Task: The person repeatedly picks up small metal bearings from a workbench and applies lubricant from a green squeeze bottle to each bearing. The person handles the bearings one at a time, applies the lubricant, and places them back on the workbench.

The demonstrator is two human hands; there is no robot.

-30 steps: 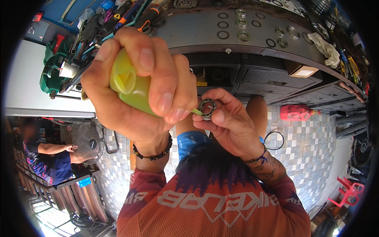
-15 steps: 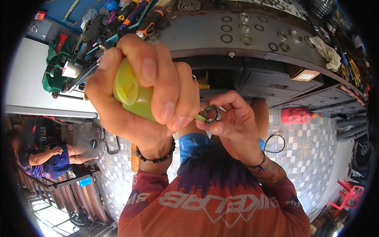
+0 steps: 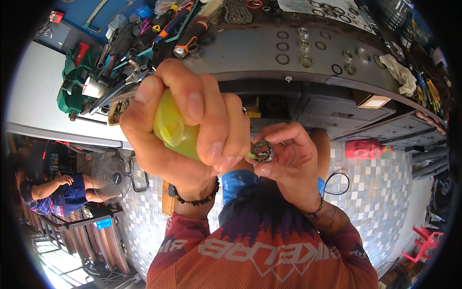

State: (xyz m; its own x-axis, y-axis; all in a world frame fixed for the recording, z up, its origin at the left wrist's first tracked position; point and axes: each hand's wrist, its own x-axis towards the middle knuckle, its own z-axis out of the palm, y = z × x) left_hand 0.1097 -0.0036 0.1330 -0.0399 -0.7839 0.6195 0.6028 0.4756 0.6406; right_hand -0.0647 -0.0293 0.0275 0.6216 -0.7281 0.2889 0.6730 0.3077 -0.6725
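My left hand [image 3: 192, 120] is wrapped tightly round a yellow-green squeeze bottle [image 3: 174, 132]. The bottle's thin tip shows beyond my fingers and reaches the rim of a small ring bearing [image 3: 262, 151]. Between its thumb and fingers, my right hand [image 3: 288, 156] pinches that bearing, its open middle facing up toward me. Both hands are held above my lap, in front of the workbench edge. On the metal bench top [image 3: 240, 58] lie several more bearings [image 3: 304, 45] and flat dark seal rings [image 3: 282, 59].
Tools and an orange-black handle [image 3: 191, 38] crowd the bench's left side, near a green vise-like tool [image 3: 72, 94]. A chain [image 3: 237, 10] and white rag [image 3: 400, 74] lie on the bench. A red jug [image 3: 365, 149] stands on the floor. Another person [image 3: 57, 192] sits beside a fan [image 3: 111, 174].
Both hands, still holding the bottle and the bearing, appear slightly lower and further right in view. The bench has also shifted down in view. The bottle tip stays at the bearing.
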